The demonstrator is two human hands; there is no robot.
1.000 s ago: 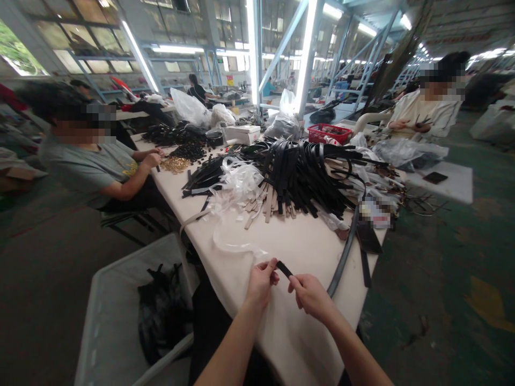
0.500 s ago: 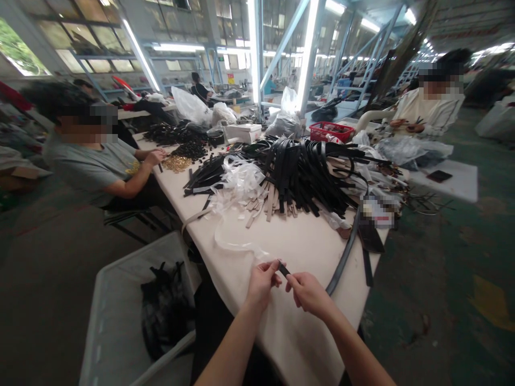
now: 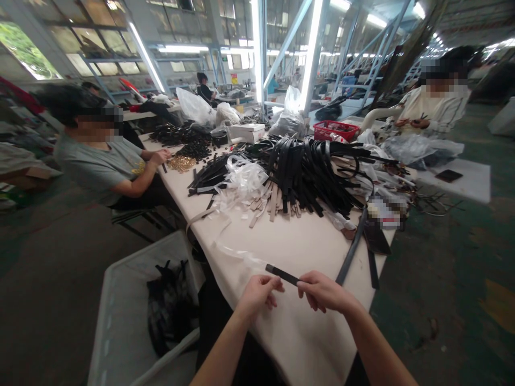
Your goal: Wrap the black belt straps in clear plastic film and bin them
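My right hand (image 3: 322, 291) pinches a black strap (image 3: 281, 274) close to its end, which sticks out to the left. From behind this hand a long black strap (image 3: 352, 249) runs up towards the pile; it looks like the same piece. My left hand (image 3: 260, 294) is just below the strap's free end, thumb and forefinger pressed together and the other fingers curled. Whatever is in that pinch, if anything, is too small to make out. Thin white translucent tape (image 3: 241, 254) trails over the table behind the strap end.
The pale-covered table (image 3: 241, 233) bears a heap of black straps (image 3: 300, 171), crumpled white tape (image 3: 247, 179) and small gold pieces (image 3: 182, 163). A white bin (image 3: 102, 321) with black pieces stands at left. One co-worker (image 3: 100, 145) sits left, another (image 3: 430, 104) farther right.
My right hand has shifted right with the strap, and more of the strap's end now shows. My left hand has come off the strap and sits slightly lower.
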